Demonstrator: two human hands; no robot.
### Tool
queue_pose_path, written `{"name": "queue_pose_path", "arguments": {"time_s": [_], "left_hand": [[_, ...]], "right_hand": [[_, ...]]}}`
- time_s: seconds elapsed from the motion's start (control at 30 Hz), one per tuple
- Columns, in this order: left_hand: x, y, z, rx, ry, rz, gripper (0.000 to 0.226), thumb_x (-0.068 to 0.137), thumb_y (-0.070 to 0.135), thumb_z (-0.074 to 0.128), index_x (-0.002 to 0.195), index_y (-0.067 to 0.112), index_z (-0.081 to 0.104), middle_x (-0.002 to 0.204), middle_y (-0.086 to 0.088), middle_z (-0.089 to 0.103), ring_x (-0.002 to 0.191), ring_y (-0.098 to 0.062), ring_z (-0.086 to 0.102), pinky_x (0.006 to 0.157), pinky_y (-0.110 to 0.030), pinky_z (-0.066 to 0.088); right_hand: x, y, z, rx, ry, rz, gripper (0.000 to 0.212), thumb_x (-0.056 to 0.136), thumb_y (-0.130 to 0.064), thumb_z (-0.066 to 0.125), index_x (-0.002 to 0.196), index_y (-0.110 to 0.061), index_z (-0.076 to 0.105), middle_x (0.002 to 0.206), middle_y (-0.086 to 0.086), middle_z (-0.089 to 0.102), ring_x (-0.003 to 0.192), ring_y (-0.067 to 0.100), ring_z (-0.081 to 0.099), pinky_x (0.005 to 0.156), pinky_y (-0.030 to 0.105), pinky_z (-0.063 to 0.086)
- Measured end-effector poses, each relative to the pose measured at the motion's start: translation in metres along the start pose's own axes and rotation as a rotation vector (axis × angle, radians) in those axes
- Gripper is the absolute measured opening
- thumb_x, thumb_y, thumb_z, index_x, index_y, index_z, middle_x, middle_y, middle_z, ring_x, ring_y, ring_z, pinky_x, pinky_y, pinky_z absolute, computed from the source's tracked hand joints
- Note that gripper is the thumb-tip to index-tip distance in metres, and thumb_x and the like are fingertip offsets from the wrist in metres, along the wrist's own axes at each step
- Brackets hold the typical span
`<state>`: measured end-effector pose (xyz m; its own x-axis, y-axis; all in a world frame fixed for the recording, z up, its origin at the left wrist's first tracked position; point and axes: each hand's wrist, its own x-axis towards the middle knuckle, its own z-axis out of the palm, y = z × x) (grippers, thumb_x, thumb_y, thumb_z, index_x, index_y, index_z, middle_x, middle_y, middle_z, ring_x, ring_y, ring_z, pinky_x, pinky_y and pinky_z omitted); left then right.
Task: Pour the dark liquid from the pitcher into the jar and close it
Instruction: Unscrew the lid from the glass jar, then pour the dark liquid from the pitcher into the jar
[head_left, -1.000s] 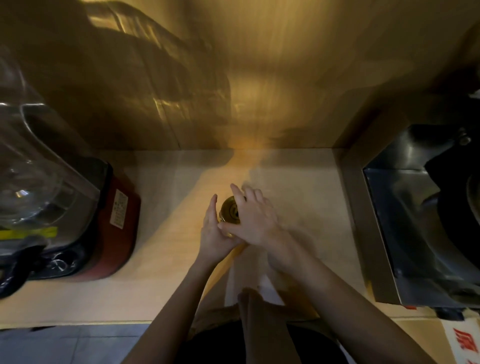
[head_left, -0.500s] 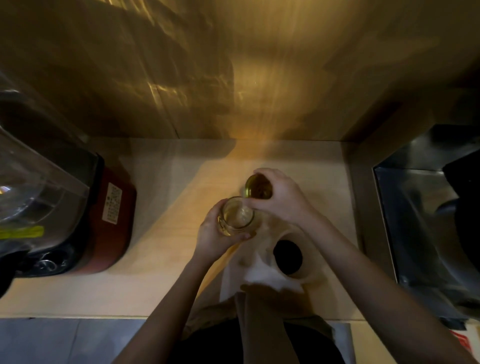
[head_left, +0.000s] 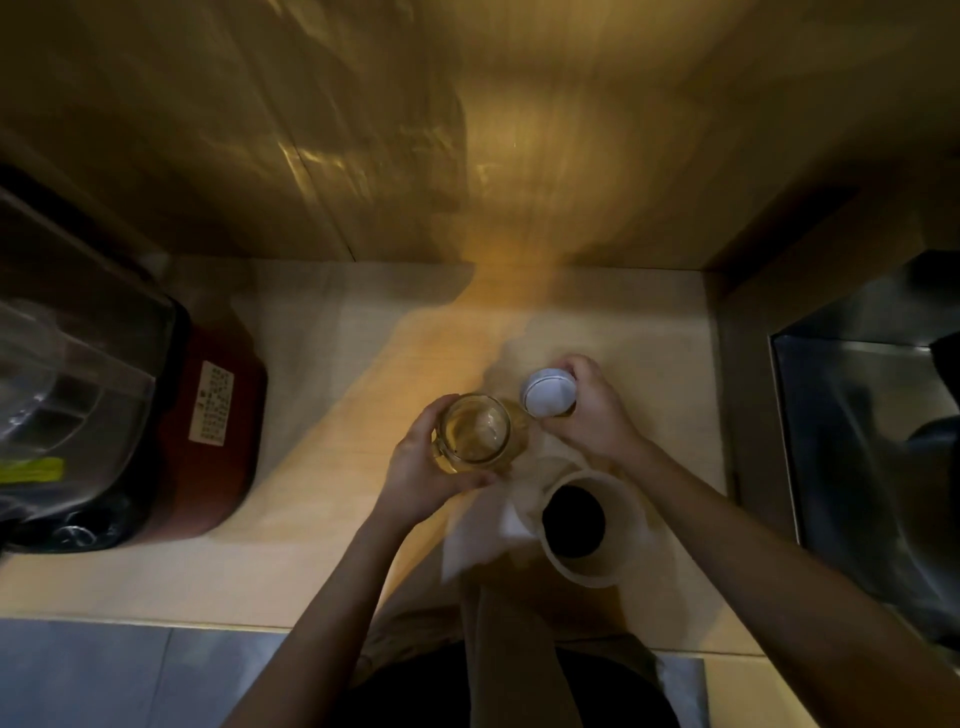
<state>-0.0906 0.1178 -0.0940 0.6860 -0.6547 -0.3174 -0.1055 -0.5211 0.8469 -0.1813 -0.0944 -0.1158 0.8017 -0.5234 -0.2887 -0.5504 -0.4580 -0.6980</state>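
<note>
jar (head_left: 474, 431) open, left hand (head_left: 423, 467) | lid (head_left: 548, 392) (inside up), right hand (head_left: 592, 410)

Jar (head_left: 475, 430): on the tabletop (head_left: 322, 519) at centre, left hand (head_left: 423, 467) around it.
Lid (head_left: 548, 392): just right of the jar, in the right hand (head_left: 587, 410).
Pitcher (head_left: 587, 525): nearer the person, right of the jar, liquid (head_left: 573, 521) in it.
Blender (head_left: 104, 415): far left.
Sink (head_left: 872, 457): far right.
</note>
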Motion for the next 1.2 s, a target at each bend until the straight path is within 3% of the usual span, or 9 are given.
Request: {"name": "queue_pose_path", "arguments": {"time_s": [0.17, 0.3, 0.43, 0.5, 0.6, 0.8, 0.93, 1.07, 1.2], "left_hand": [[0.0, 0.0, 0.001, -0.028, -0.003, 0.0, 0.09, 0.046, 0.028, 0.088, 0.122, 0.036, 0.04, 0.116, 0.022, 0.053, 0.11, -0.003, 0.051, 0.083, 0.0, 0.036], [0.001, -0.002, 0.001, -0.035, -0.011, -0.006, 0.092, 0.045, 0.032, 0.087, 0.124, 0.034, 0.041, 0.12, 0.013, 0.056, 0.111, -0.004, 0.052, 0.085, -0.003, 0.038], [0.001, -0.001, 0.0, -0.04, -0.022, -0.009, 0.09, 0.046, 0.032, 0.086, 0.122, 0.04, 0.038, 0.117, 0.02, 0.053, 0.107, 0.002, 0.051, 0.081, 0.001, 0.036], [0.0, 0.0, 0.0, -0.041, -0.03, -0.006, 0.089, 0.046, 0.033, 0.085, 0.121, 0.041, 0.037, 0.115, 0.024, 0.051, 0.106, 0.007, 0.049, 0.079, 0.002, 0.035], [-0.001, 0.001, 0.0, -0.042, -0.032, -0.008, 0.09, 0.045, 0.034, 0.085, 0.122, 0.039, 0.037, 0.115, 0.024, 0.051, 0.107, 0.0, 0.049, 0.079, 0.003, 0.035], [-0.004, 0.009, -0.002, -0.014, -0.04, 0.016, 0.097, 0.047, 0.034, 0.086, 0.131, 0.025, 0.037, 0.121, 0.01, 0.05, 0.113, -0.009, 0.047, 0.089, -0.02, 0.036], [-0.008, 0.017, -0.003, -0.023, -0.078, 0.001, 0.11, 0.034, 0.054, 0.073, 0.132, 0.023, 0.035, 0.121, 0.009, 0.049, 0.111, -0.008, 0.046, 0.085, -0.014, 0.035], [-0.005, 0.019, -0.004, 0.01, -0.098, -0.028, 0.117, 0.03, 0.054, 0.073, 0.134, 0.019, 0.032, 0.128, 0.0, 0.051, 0.114, -0.016, 0.048, 0.091, -0.024, 0.035], [-0.007, 0.024, -0.002, 0.032, -0.095, -0.016, 0.105, 0.043, 0.037, 0.081, 0.134, 0.016, 0.032, 0.129, -0.005, 0.051, 0.113, -0.019, 0.048, 0.088, -0.023, 0.033]], "right_hand": [[0.0, 0.006, 0.007, -0.229, -0.01, -0.073, 0.082, 0.058, -0.014, 0.084, 0.13, 0.0, 0.045, 0.127, 0.017, 0.05, 0.119, 0.034, 0.044, 0.099, 0.035, 0.034], [0.0, 0.006, 0.012, -0.314, -0.009, -0.057, 0.087, 0.063, -0.024, 0.083, 0.137, -0.006, 0.041, 0.131, 0.013, 0.047, 0.122, 0.031, 0.041, 0.1, 0.034, 0.033], [0.003, 0.003, 0.004, -0.402, -0.131, -0.044, 0.095, 0.068, -0.027, 0.081, 0.145, -0.011, 0.028, 0.142, 0.009, 0.039, 0.129, 0.029, 0.034, 0.103, 0.033, 0.032], [0.002, 0.0, -0.003, -0.376, -0.182, -0.005, 0.1, 0.069, -0.025, 0.081, 0.147, -0.012, 0.021, 0.148, 0.009, 0.033, 0.134, 0.029, 0.029, 0.106, 0.035, 0.03], [-0.004, -0.007, -0.014, -0.23, -0.169, 0.077, 0.094, 0.073, -0.019, 0.077, 0.148, -0.01, 0.02, 0.15, 0.012, 0.031, 0.136, 0.029, 0.03, 0.108, 0.037, 0.033], [-0.029, -0.029, -0.045, 0.041, -0.075, 0.132, 0.037, 0.086, -0.007, 0.062, 0.122, -0.004, 0.058, 0.118, 0.014, 0.064, 0.111, 0.026, 0.058, 0.092, 0.031, 0.044], [-0.06, -0.029, -0.056, 0.231, 0.063, 0.114, 0.012, 0.087, -0.004, 0.059, 0.094, -0.008, 0.069, 0.089, 0.01, 0.066, 0.085, 0.02, 0.06, 0.083, 0.03, 0.046], [-0.092, -0.017, -0.055, 0.496, 0.29, 0.177, 0.028, 0.091, -0.005, 0.055, 0.069, -0.021, 0.064, 0.07, 0.012, 0.063, 0.064, 0.017, 0.057, 0.07, 0.028, 0.044], [-0.129, -0.001, -0.034, 0.632, 0.435, 0.28, 0.03, 0.093, -0.007, 0.05, 0.066, -0.004, 0.062, 0.067, 0.011, 0.059, 0.068, 0.019, 0.054, 0.073, 0.033, 0.043]]}}
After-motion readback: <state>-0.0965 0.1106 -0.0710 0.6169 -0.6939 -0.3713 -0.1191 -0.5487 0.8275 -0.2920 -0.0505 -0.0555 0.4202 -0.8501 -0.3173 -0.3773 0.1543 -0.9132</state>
